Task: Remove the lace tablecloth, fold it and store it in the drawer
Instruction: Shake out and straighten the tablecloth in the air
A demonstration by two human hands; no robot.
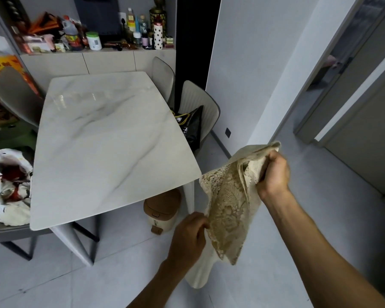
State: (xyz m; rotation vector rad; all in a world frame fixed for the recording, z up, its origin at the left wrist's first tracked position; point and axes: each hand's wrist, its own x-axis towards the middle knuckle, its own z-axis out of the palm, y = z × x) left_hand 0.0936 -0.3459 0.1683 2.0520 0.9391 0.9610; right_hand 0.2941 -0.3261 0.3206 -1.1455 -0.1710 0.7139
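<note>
The cream lace tablecloth (230, 201) hangs folded into a narrow bundle off the table's near right corner, over the floor. My right hand (273, 172) grips its upper end in a fist. My left hand (190, 236) pinches its lower left edge. The white marble table (107, 138) lies bare to the left. No drawer is visible that I can tell apart; a sideboard (98, 62) with flat beige fronts stands behind the table.
Grey chairs (200, 101) ring the table; one on the right holds a black bag (190, 127). A small brown and cream bin (162, 210) sits under the table's corner. Bottles and jars crowd the sideboard top. A chair at left carries crumpled cloth (8, 187). Doorways open on the right.
</note>
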